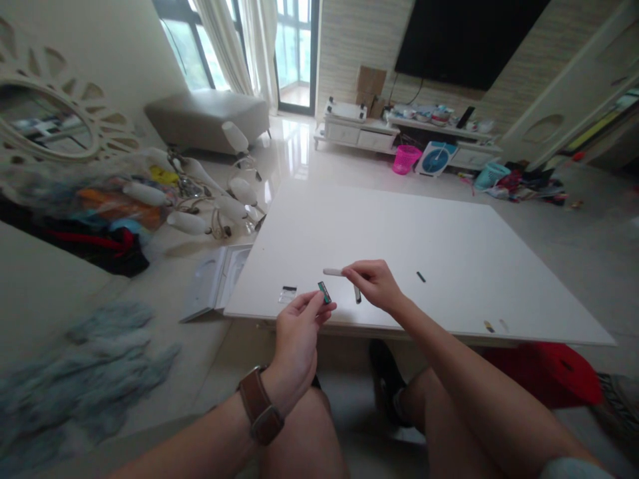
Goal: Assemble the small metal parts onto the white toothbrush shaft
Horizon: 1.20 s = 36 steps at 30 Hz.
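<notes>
My left hand [299, 327], with a brown watch strap on its wrist, pinches a small green and black chip-like piece [324, 292] between thumb and fingertips, just over the near edge of a low white table [449, 233]. My right hand [375, 283] is closed on a slim white stick-like tool [333, 272] that points left, a little above the table. A small clear packet with a black strip [288, 293] lies on the table left of my hands. A short dark piece [421, 277] rests to the right.
A white chandelier with frosted shades [210, 193] lies on the floor at the left, beside an open white box [214, 279]. A red object [549, 376] sits under the table's right side. A TV cabinet [359, 133], pink basket [405, 159] and clutter stand at the back.
</notes>
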{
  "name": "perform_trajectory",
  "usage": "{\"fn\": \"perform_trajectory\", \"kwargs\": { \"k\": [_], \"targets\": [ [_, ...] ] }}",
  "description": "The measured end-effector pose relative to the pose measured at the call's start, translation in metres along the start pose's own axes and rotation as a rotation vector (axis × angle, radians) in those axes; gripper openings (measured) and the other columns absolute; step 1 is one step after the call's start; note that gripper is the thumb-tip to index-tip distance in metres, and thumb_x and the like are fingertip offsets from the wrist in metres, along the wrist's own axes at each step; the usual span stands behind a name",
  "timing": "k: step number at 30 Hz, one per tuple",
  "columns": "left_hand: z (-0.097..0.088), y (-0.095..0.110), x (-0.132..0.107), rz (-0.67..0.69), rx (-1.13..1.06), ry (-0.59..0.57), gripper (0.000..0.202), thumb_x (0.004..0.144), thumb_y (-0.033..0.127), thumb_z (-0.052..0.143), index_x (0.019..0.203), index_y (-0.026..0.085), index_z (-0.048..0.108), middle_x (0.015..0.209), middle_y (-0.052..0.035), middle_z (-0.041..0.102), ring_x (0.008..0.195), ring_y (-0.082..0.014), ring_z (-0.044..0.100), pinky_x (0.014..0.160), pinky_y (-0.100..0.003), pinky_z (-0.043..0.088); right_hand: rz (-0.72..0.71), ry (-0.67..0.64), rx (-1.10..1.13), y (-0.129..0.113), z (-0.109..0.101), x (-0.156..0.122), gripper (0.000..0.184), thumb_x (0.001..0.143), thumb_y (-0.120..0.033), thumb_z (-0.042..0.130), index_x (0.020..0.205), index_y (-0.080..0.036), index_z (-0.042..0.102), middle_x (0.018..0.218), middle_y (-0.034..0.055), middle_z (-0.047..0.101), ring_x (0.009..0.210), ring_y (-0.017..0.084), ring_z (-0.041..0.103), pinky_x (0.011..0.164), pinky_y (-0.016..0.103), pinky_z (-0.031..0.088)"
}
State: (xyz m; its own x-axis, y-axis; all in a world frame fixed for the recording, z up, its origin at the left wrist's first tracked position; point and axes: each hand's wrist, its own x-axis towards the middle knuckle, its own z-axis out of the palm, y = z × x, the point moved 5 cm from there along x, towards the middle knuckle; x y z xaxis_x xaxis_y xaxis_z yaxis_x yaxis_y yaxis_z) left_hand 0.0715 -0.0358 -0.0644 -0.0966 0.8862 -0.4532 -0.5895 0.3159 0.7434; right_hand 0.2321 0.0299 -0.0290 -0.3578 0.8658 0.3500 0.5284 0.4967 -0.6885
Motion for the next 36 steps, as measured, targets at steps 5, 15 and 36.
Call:
{"fn": "perform_trajectory", "kwargs": {
  "k": [5,15,36],
  "targets": [
    [-0.003,-0.001,0.000,-0.001,0.006,0.028,0.034,0.058,0.035,0.086,0.079,0.012,0.071,0.079,-0.0029,0.069,0.071,-0.0136,0.066,0.072,-0.028,0.046,0.045,-0.109,-0.059,0.006,0.004,0.000,0.056,0.097,-0.050,0.052,0.053,-0.015,0.055,0.049,-0.0036,0.039,0.050,0.008,0.034,0.053,0.025,0.026],
    [-0.005,-0.002,-0.001,-0.002,0.065,0.058,0.033,0.059,0.036,0.086,0.078,0.013,0.071,0.077,-0.0038,0.069,0.070,-0.0136,0.063,0.069,-0.028,0.043,0.059,-0.049,-0.196,0.002,-0.002,-0.001,0.057,0.098,-0.052,0.049,0.055,-0.016,0.058,0.052,-0.0017,0.046,0.052,0.009,0.036,0.055,0.026,0.024],
    [-0.005,-0.003,-0.002,-0.007,0.072,0.045,0.034,0.058,0.036,0.086,0.079,0.013,0.071,0.076,-0.0023,0.066,0.067,-0.0118,0.058,0.068,-0.028,0.041,0.026,-0.138,-0.229,-0.005,0.001,-0.001,0.056,0.098,-0.054,0.048,0.059,-0.017,0.063,0.052,-0.0013,0.050,0.052,0.009,0.039,0.056,0.027,0.023]
  ]
}}
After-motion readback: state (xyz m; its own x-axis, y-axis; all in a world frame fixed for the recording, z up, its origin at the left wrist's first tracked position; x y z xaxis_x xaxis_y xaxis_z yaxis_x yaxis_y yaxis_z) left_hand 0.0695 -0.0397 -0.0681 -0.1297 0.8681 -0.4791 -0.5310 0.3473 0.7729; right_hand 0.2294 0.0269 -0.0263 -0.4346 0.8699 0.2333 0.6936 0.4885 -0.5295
